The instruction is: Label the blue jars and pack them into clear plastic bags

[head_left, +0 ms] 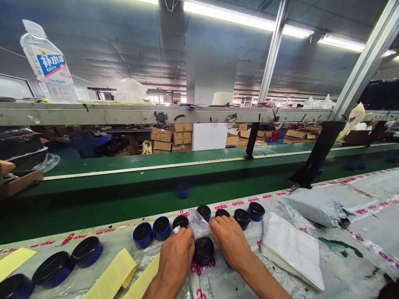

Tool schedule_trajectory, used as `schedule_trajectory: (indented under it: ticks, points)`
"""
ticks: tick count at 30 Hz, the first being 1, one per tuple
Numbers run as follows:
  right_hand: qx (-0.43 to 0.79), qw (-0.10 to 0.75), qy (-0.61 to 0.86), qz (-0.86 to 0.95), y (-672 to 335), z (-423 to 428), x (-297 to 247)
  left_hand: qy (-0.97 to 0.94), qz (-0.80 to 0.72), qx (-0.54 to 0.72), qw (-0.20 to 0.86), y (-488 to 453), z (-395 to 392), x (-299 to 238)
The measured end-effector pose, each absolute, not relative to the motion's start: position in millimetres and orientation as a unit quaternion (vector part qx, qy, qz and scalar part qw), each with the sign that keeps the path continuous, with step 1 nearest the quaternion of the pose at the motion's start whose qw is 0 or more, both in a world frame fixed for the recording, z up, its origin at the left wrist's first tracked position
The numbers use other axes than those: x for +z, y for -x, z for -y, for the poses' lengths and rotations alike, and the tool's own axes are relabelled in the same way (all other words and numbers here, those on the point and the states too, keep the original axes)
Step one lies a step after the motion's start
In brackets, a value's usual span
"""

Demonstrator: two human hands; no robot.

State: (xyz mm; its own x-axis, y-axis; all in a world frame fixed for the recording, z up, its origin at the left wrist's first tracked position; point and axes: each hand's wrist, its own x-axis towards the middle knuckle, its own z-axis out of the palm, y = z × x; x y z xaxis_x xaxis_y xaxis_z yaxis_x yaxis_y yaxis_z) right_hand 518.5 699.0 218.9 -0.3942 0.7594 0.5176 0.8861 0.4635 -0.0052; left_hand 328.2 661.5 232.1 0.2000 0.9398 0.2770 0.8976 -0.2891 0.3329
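Plastic-covered worktop [370,245], nearest: folded yellow sheets [110,276], left of the left hand [175,258]; stack of white sheets [291,249], right of the right hand [230,236].
Both hands: fingers drawn narrow, pinching a clear plastic bag [199,224] spread between them.
Dark round tub [204,251], one: between the hands, just below the bag; contact with the fingers cannot be told.
Black-lidded blue tubs [161,228], several: ranged along the worktop's far edge and down its left side, some partly hidden behind the bag and right hand.
Grey-white packet [313,207], beyond the white stack.
Farther: green belt [124,203] bearing a small blue tub [183,191]; shelf rail [124,114] with labelled bottle [51,68]; cardboard boxes [181,138].
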Motion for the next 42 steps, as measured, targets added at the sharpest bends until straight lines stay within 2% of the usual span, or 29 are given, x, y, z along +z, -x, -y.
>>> schedule_trajectory:
  ticks: [8,15,20,27,32,37,42]
  points:
    - [-0.169,0.178,0.462,0.852,-523.9,-689.3,213.1,-0.804,-0.559,0.189,0.068,-312.6,-656.3,229.4]
    - [-0.204,0.236,0.413,0.855,-533.9,-671.9,199.3,-0.838,-0.512,0.177,0.065,-305.1,-649.1,224.3]
    - [-0.274,0.218,0.374,0.859,-534.9,-662.4,193.7,-0.869,-0.476,0.131,-0.024,-307.0,-649.6,213.9]
    - [-0.276,0.256,0.344,0.86,-537.4,-648.8,199.3,-0.892,-0.402,0.19,-0.08,-303.7,-647.2,199.9]
    - [-0.315,0.279,0.299,0.857,-542.1,-641.9,189.5,-0.908,-0.337,0.159,-0.19,-301.6,-643.7,200.7]
    - [-0.333,0.21,0.278,0.876,-539.7,-636.7,172.7,-0.926,-0.294,0.098,-0.216,-305.7,-644.6,195.6]
    - [-0.291,0.125,0.295,0.901,-523.7,-636.7,150.7,-0.924,-0.365,0.05,-0.104,-315.0,-647.7,196.7]
